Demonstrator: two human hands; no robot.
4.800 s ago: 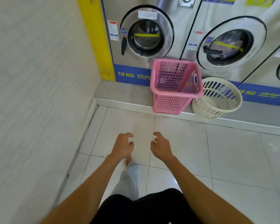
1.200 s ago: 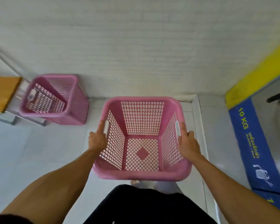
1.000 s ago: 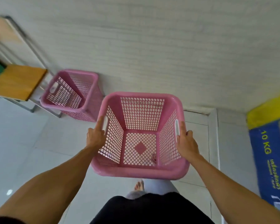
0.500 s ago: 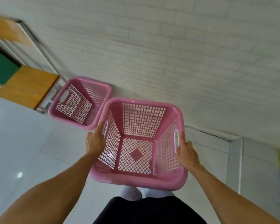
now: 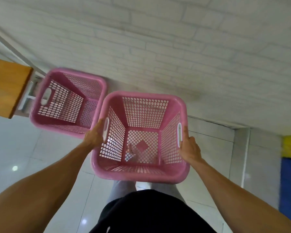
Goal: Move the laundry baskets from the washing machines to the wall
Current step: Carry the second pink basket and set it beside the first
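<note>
1 basket (image 5: 67, 101) at wall (image 5: 158, 47); basket 2 (image 5: 141, 137) carried, both hands (image 5: 93, 137) clamped on its sides; unplaced.

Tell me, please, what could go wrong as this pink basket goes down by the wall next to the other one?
1. The carried pink basket has its left rim close to the parked pink basket; lowering it straight down may knock or ride onto that rim.
2. The left hand sits between the two baskets and could get pinched.
3. The feet are hidden beneath the basket, so it might land on toes.
</note>
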